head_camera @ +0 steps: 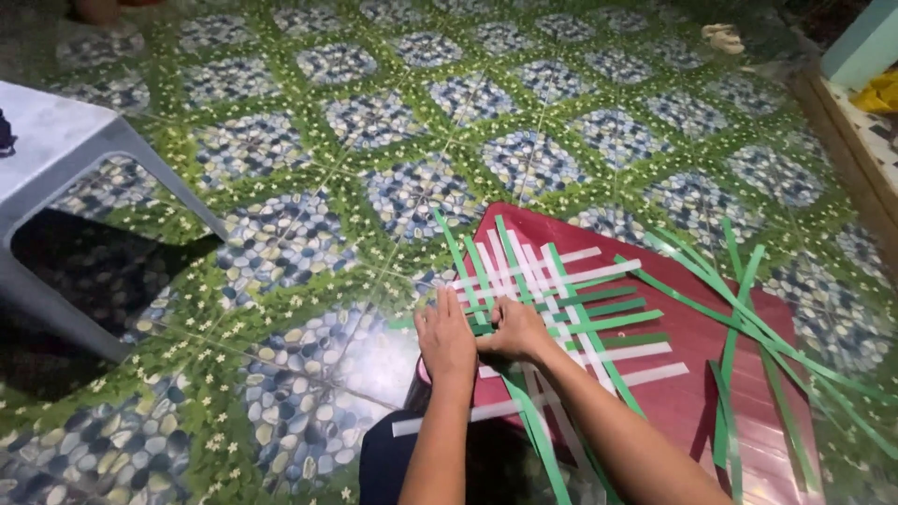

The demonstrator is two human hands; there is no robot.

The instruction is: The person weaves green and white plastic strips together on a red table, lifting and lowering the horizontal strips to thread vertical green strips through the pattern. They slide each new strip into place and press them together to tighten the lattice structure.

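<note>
Two hands: both mine, both low over the near left edge of the woven mat [552, 299].
Left hand: my left hand [445, 339] lies flat, fingers nearly straight and together, pressing down on the mat's left edge; it grasps nothing that I can see.
Right hand: my right hand [513, 329] is curled, fingertips pinched at the ends of the strips just beside the left hand; which strip it pinches I cannot tell.
Hands together: touching or almost touching, side by side.
Woven mat: green strips and white strips interlaced in a checker pattern, lying on the red board [692, 374], toward its upper left part.
White strips: long ends stick out to the right and toward me, one [440, 421] reaching off the board past my left forearm.
Loose green strips: a scattered bunch [748, 318] lies across the right side of the board and onto the floor, apart from the mat.
Red board: flat on the floor, tilted diagonally in view.
Floor: tiles [374, 122] with green and blue pebble pattern.
Stool: a grey plastic stool [56, 150] stands at the left, well apart from the hands.
</note>
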